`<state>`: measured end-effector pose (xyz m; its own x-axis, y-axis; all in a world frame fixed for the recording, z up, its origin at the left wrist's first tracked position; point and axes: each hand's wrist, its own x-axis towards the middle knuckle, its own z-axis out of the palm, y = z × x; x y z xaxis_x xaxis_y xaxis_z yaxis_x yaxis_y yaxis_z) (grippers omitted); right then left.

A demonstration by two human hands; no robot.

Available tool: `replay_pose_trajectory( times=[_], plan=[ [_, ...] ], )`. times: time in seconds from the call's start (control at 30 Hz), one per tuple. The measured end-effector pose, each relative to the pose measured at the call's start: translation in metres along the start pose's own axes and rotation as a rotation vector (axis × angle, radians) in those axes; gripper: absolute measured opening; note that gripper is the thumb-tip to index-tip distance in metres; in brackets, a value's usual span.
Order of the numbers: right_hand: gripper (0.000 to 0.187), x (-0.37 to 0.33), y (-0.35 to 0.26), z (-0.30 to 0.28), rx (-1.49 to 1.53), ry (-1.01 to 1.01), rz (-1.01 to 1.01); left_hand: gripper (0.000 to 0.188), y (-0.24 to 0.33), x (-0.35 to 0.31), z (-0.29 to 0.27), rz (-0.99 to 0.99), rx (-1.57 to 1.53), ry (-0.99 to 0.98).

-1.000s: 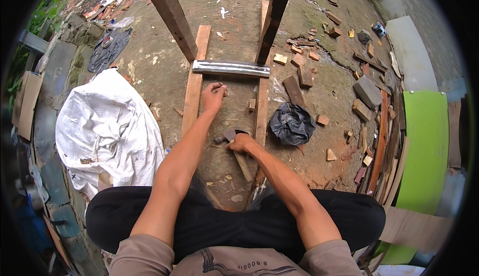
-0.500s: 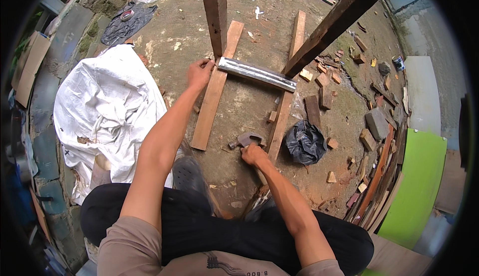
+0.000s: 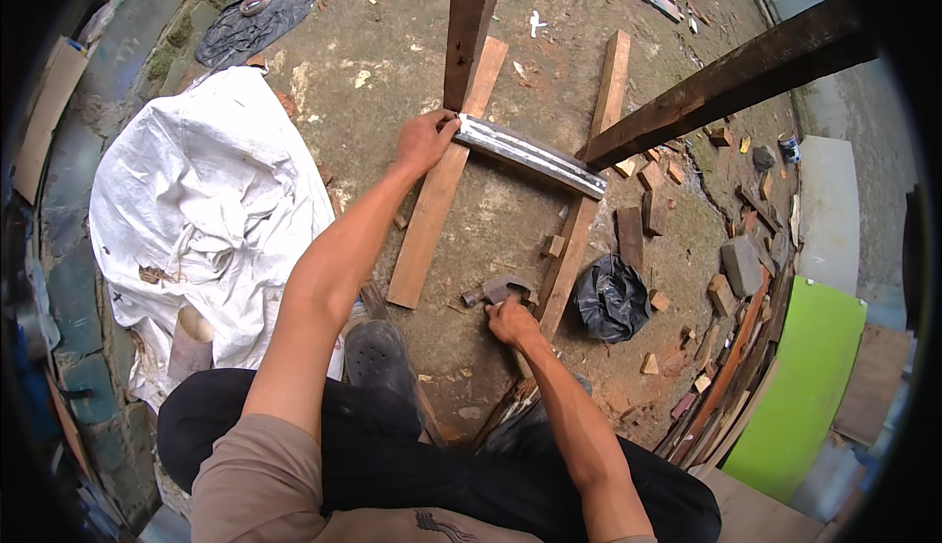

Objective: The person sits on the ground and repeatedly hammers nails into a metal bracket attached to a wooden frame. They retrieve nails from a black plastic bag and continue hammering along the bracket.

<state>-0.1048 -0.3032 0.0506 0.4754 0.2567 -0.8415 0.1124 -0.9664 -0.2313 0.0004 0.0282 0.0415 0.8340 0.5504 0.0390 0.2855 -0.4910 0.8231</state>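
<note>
My right hand [image 3: 513, 321] is closed around a hammer [image 3: 504, 289], held low over the ground between two wooden base rails. My left hand [image 3: 426, 141] has its fingertips pinched at the left end of a short crosspiece [image 3: 530, 155] with white streaks on top; whatever they hold is too small to make out. That crosspiece spans the left rail [image 3: 428, 234] and the right rail [image 3: 566, 258]. Beside its left end rises a dark wooden post [image 3: 471, 28], and a second post [image 3: 731, 82] slants up to the right from its other end.
A white sack [image 3: 216, 190] lies to my left by a block wall. Right of the rails sit a black plastic bag [image 3: 610, 298], wood offcuts [image 3: 654, 211] and a grey block [image 3: 742, 266]. Farther right lean a green panel [image 3: 800, 386] and long boards.
The view has shifted, so the frame appears farther right and slightly lower. My left fingertips stay at the crosspiece's left end, bent closer over it. The hammer remains low in my right hand.
</note>
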Motion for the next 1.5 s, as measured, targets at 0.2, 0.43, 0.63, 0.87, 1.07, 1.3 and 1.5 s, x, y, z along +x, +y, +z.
replay_pose_trajectory(
  times=[0.2, 0.43, 0.63, 0.87, 1.07, 1.3, 1.5],
  plan=[
    [0.064, 0.0, 0.002, -0.006, -0.009, -0.023, -0.006, 0.031, 0.0, 0.008, -0.005, 0.099, 0.146, -0.082],
    [0.058, -0.007, -0.002, -0.028, 0.148, -0.096, -0.07, 0.028, -0.004, 0.01, -0.005, 0.124, 0.145, -0.092],
    [0.033, -0.025, -0.015, -0.055, 0.682, -0.262, -0.03, 0.03, -0.002, 0.007, -0.004, 0.142, 0.127, -0.082],
    [0.053, -0.035, -0.069, -0.121, 0.416, 0.208, -0.298, 0.03, 0.001, 0.004, -0.005, 0.117, 0.146, -0.096],
    [0.06, -0.024, -0.129, -0.163, 0.485, 0.639, -0.62, 0.029, -0.01, -0.001, 0.004, 0.18, 0.107, 0.007],
    [0.057, 0.01, -0.167, -0.181, 0.26, 0.788, -0.722, 0.027, 0.001, -0.004, 0.002, 0.22, 0.089, 0.018],
    [0.058, -0.005, -0.186, -0.174, 0.294, 0.735, -0.795, 0.027, 0.0, -0.01, -0.001, 0.186, 0.115, 0.013]
  ],
)
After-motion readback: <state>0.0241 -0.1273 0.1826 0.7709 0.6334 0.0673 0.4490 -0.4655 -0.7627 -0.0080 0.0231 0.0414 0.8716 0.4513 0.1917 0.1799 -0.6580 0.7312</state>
